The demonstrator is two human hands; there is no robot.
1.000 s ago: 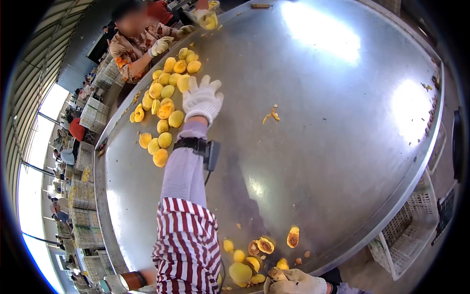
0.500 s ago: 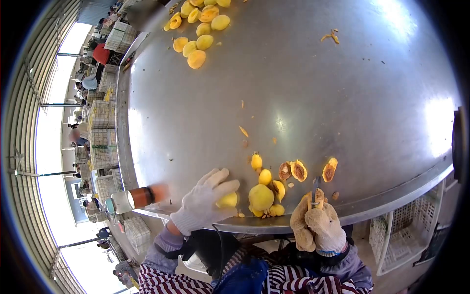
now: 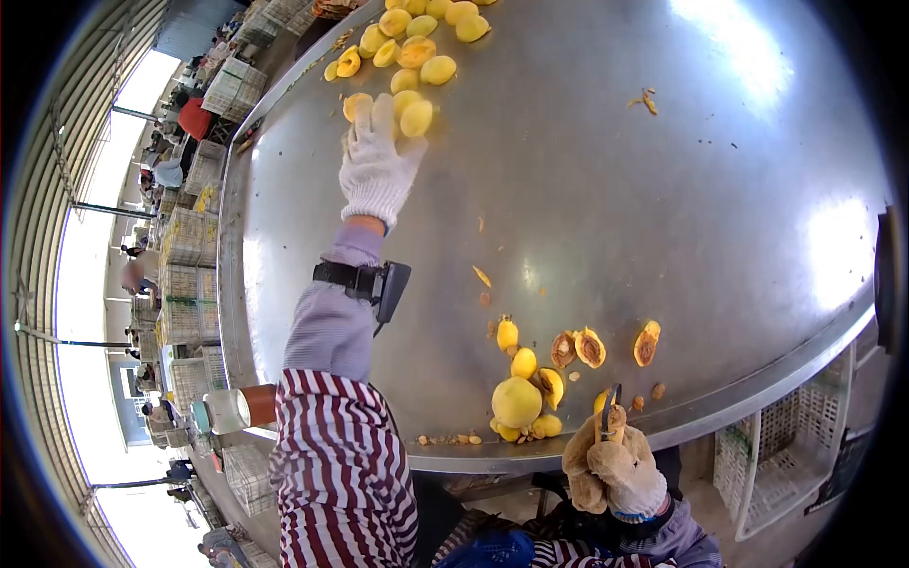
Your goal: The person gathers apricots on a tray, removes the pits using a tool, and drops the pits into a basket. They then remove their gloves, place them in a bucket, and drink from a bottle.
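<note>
My left hand [image 3: 381, 175], in a white knit glove, reaches far over the steel table [image 3: 568, 189]. Its fingers are extended at the near end of a group of yellow peaches [image 3: 416, 118]; whether it grips one is not shown. Close to the table's front edge, my right hand [image 3: 620, 469], in a brown-stained glove, is closed around a small knife [image 3: 615, 417] with its blade upward. A bit of yellow fruit shows beside the blade. To its left sit a large whole peach [image 3: 516, 402] and smaller yellow pieces. Cut peach halves [image 3: 589, 348] with brown centres lie just beyond.
A jar [image 3: 227, 411] with reddish-brown contents stands at the left edge. White plastic crates [image 3: 781, 454] are below the table at right. Fruit scraps [image 3: 649, 101] lie scattered on the steel. Stacked crates [image 3: 189, 293] and several people are at far left.
My left hand has moved from a peach near the front edge out to the far group; that peach no longer shows there. My right hand stays near the edge with the knife. The view has shifted slightly.
</note>
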